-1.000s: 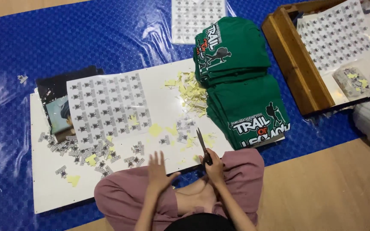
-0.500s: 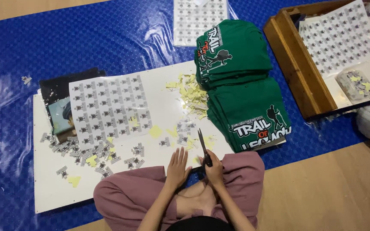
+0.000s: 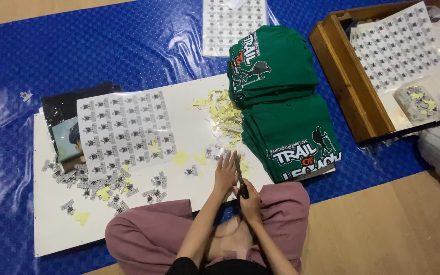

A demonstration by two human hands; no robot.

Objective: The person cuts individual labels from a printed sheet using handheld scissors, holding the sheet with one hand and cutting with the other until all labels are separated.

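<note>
A pair of scissors (image 3: pixel 240 175) is gripped by the handles in the right hand (image 3: pixel 250 201), the fingers closed around them and the blades pointing away from the body. The left hand (image 3: pixel 225 173) is laid flat just beside the blades, fingers together, over small cut pieces; whether a piece is pinched under it cannot be told. Both hands are held close together at the near edge of a white board (image 3: pixel 52 224) that lies on the floor, right in front of crossed legs in mauve trousers (image 3: pixel 148 239).

On the board, a large white sticker sheet (image 3: pixel 126 130) printed with rows of small dark labels is spread left of centre, partly over a dark flat packet (image 3: pixel 67 127). Loose cut labels (image 3: pixel 110 186) are scattered below it, and yellow paper scraps (image 3: pixel 222 114) are heaped near the board's far right corner. Two stacks of folded green shirts (image 3: pixel 281 102) with white, red and black printing are set at the board's right edge, overlapping it. A second label sheet (image 3: pixel 232 23) is laid beyond them on the blue plastic sheet (image 3: pixel 77 46) that covers the floor. To the right, an open wooden box (image 3: pixel 350 86) holds another label sheet (image 3: pixel 401 48) and a clear bag of cut pieces (image 3: pixel 416 102).

Bare board is left at the near left corner, and bare wooden floor (image 3: pixel 383 229) lies to the right of the knees.
</note>
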